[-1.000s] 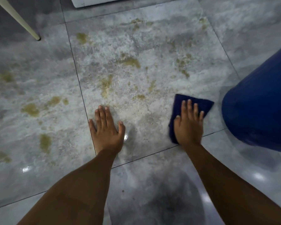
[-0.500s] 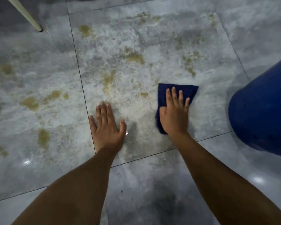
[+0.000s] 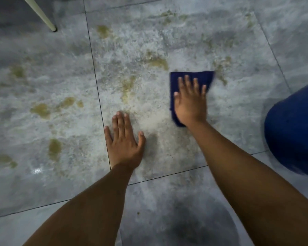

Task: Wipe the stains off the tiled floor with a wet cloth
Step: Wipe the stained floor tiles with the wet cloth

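A dark blue cloth point(image 3: 203, 78) lies flat on the grey tiled floor point(image 3: 167, 41). My right hand point(image 3: 190, 102) presses down on it, fingers spread, covering most of the cloth. My left hand point(image 3: 124, 141) rests flat on the floor, fingers apart, holding nothing, beside a grout line. Yellow-brown stains mark the tiles: one point(image 3: 158, 63) just up-left of the cloth, one point(image 3: 128, 86) left of it, several more point(image 3: 41, 109) on the left tile. A pale smeared patch point(image 3: 149, 119) lies between my hands.
A large blue rounded container point(image 3: 295, 132) stands at the right edge, close to my right arm. A cream furniture leg point(image 3: 41, 14) touches the floor at the upper left. My shadow darkens the tile at the bottom.
My right hand has slid the cloth forward and to the left, from near the blue container toward the stains in the tile's middle. My left hand stays planted.
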Demonstrator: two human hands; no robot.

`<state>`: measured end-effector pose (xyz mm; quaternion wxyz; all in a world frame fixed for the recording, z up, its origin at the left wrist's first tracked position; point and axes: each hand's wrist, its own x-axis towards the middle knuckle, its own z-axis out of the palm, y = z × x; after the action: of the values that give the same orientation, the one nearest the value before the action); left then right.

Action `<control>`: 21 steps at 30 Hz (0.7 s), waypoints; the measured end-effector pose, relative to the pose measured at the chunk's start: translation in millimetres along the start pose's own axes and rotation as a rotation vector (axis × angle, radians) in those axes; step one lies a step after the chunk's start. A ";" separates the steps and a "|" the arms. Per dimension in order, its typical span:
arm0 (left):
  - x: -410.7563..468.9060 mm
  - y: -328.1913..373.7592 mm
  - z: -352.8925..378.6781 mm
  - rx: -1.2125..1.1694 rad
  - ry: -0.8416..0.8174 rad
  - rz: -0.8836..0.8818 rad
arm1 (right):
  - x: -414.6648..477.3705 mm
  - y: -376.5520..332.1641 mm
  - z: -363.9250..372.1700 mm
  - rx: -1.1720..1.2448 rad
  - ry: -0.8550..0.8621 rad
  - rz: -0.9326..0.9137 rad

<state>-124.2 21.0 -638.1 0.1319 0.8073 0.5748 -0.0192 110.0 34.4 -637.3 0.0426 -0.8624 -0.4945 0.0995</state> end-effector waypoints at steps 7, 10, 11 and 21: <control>-0.6 2.7 -2.9 0.016 -0.020 -0.011 | -71.7 -22.2 8.0 0.032 0.038 0.182; 0.0 0.4 -2.7 0.010 -0.019 -0.006 | -40.7 -30.5 8.0 0.028 0.028 0.049; 0.5 -0.4 -2.1 0.007 -0.017 0.001 | -24.9 -26.0 7.4 0.018 0.039 0.032; 0.0 -0.3 -6.8 -0.051 -0.053 0.011 | -97.4 -26.2 0.6 0.008 -0.020 0.375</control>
<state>-125.3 22.7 -631.7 0.1680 0.8059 0.5671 -0.0252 39.8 -36.2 -620.7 0.0215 -0.9383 -0.3250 0.1163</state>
